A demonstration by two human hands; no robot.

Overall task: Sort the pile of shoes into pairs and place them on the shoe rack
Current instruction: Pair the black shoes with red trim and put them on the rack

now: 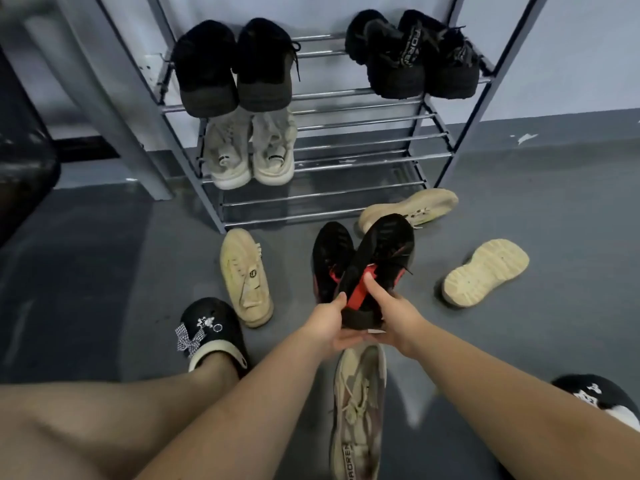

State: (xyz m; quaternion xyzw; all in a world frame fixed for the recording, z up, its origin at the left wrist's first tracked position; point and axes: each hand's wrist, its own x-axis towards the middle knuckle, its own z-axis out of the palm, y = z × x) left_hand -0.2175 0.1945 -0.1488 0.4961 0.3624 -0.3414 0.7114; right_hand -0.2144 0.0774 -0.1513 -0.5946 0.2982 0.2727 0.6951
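From the head view, the left hand [327, 322] and right hand [391, 313] sit close together, both gripping the heel ends of a black-and-red pair of sneakers [363, 261], toes pointing away toward the shoe rack [346, 157] beyond. The pair looks light and soft-sided, best held by the stiffer heels. Under the hands, a beige shoe [358, 410] is partly hidden and blurred.
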